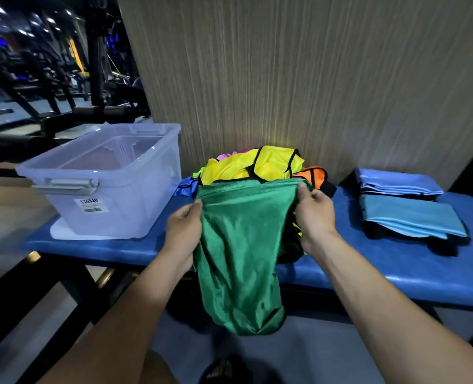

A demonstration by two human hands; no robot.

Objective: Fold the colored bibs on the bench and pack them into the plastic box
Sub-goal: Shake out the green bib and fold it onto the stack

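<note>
Hanging limp and slick beside the plastic box [102,178], the green bib [240,245] looks light, both hands' fingers [195,207] pinching its top edge.

Dim overall, edges fall to near black. Warm light patch on wall [271,137] at 12 o'clock. Small blurred ceiling lights [24,31] at 10 o'clock. Soft sheen on green bib [240,245]. Strong wide-angle bending at edges; worktop [396,261] curves. Slight softness throughout.
</note>
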